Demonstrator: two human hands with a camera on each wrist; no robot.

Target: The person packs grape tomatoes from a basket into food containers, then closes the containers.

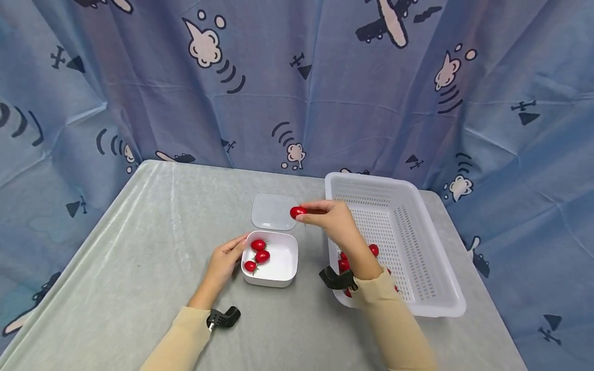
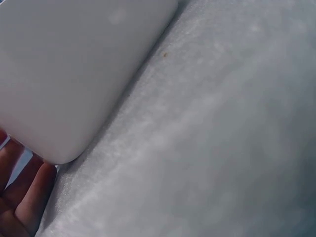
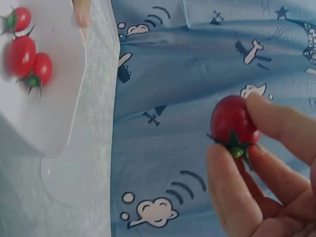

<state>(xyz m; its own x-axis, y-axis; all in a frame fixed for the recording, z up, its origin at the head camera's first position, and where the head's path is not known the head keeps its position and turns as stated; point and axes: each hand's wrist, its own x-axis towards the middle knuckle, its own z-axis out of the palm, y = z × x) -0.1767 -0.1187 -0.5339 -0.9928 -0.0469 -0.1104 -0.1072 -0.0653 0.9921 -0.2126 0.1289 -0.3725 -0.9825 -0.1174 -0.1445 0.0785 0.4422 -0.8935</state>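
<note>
In the head view my right hand [image 1: 331,219] pinches a cherry tomato [image 1: 298,212] between thumb and fingertips. The right wrist view shows this red cherry tomato [image 3: 234,118] with its green calyx toward the fingers. It is held above the table, beyond the square white box [image 1: 281,281]. Inside that box three cherry tomatoes [image 1: 262,256] lie along the left side. My left hand [image 1: 221,265] rests against the box's left side with fingers extended. In the left wrist view its fingertips touch the box wall [image 2: 74,74] near a corner.
A clear lid [image 1: 274,212] lies flat behind the box. To the right stands a large white perforated basket [image 1: 429,247] with several cherry tomatoes [image 1: 344,265] at its near left, partly hidden by the right forearm. A patterned blue curtain [image 1: 260,93] hangs behind the cloth-covered table [image 1: 153,247].
</note>
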